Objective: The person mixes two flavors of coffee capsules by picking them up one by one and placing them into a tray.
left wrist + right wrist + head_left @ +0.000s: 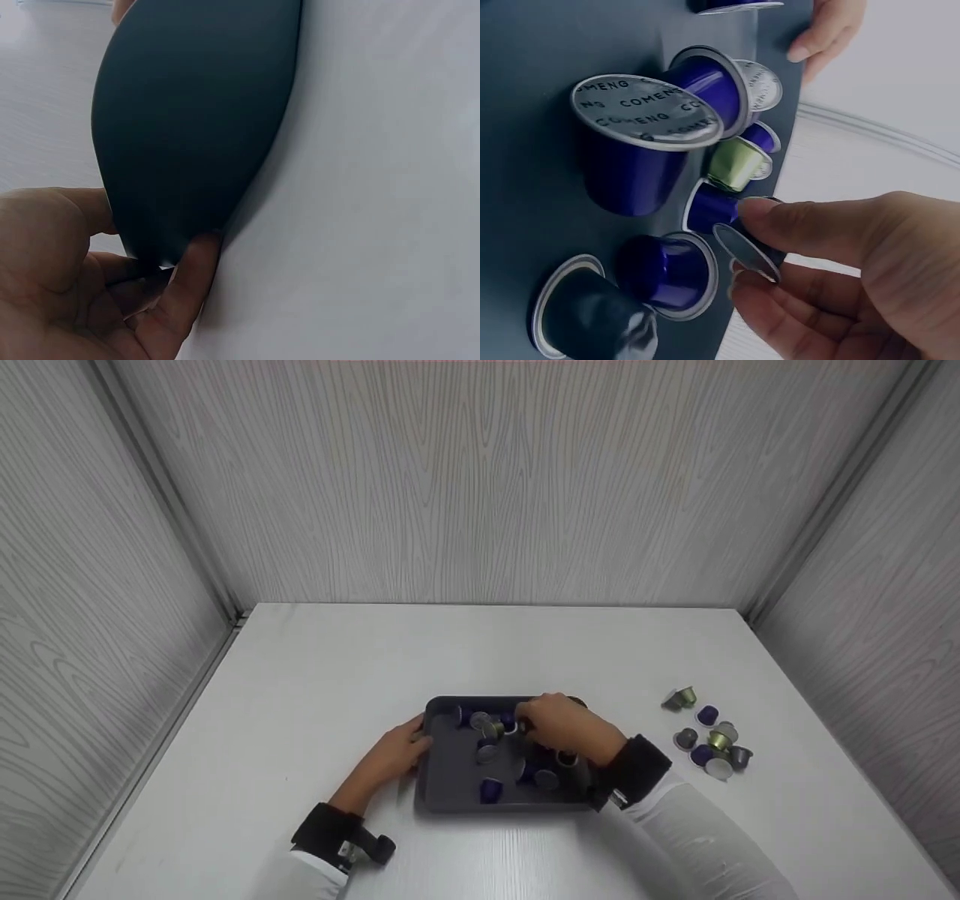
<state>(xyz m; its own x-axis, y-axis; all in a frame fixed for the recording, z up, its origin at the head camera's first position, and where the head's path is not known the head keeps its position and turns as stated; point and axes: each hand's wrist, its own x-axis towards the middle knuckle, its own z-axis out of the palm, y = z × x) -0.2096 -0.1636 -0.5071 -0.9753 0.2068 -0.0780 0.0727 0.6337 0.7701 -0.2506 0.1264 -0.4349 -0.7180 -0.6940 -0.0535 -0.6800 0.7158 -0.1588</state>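
From the head view, the right hand (568, 726) reached over the far part of a dark grey tray (450, 780) on the white table (300, 682), while the left hand (396, 754) rested against the tray's left rim, steadying it. The tray held a scatter of coffee capsules (491, 789), mostly purple with a few grey and one green; a second loose cluster of capsules (712, 739) lay on the table well to the right. In the left wrist view, the left hand's fingers (191, 277) curled under the tray's edge (187, 135), gripping it. In the right wrist view, the right hand's thumb and fingers (780, 217) pinched a dark capsule (748, 251) by its foil rim, just beside a purple capsule (709, 206) and a green capsule (735, 165); larger purple ones lay on their sides around it. To do this step well, I judged the pinch should stay firm on the rim, the capsule lifting straight without knocking its neighbours, with the left hand keeping the tray from sliding.
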